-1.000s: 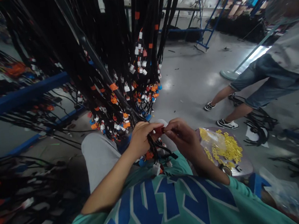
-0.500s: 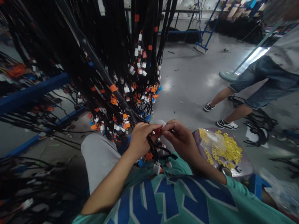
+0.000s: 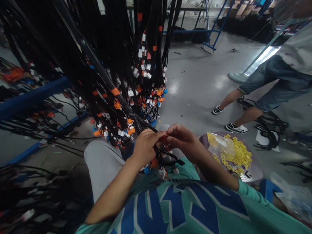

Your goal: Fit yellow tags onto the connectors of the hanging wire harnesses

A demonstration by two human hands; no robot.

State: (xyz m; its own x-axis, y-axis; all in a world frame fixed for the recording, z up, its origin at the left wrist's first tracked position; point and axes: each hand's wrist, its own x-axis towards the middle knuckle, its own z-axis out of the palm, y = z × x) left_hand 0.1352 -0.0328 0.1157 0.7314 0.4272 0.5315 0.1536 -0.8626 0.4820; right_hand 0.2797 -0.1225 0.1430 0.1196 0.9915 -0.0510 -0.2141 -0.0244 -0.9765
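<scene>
Low in front of my body, my left hand (image 3: 147,146) is closed on a small red connector (image 3: 163,138) at the end of a wire bundle. My right hand (image 3: 184,140) meets it from the other side, its thumb and fingertips pinched against the red connector. Any smaller part between those fingertips is hidden. Black-sleeved wires (image 3: 162,156) hang below my hands, ending in white connectors (image 3: 162,173) near my shirt. A thick black wire harness (image 3: 96,60) with an orange tape band runs down to my left hand.
Many hanging harnesses with white, orange and blue connectors (image 3: 149,99) fill the space ahead. A blue rail (image 3: 23,101) crosses at left. At right, a stool (image 3: 255,172) bears yellow plastic pieces (image 3: 239,153) and a clear bag. Beyond it stands a person in denim shorts (image 3: 273,81).
My right hand has moved slightly left, closer against the red connector, and its fingers now cover more of it. The left hand keeps its grip. The view has shifted a little.
</scene>
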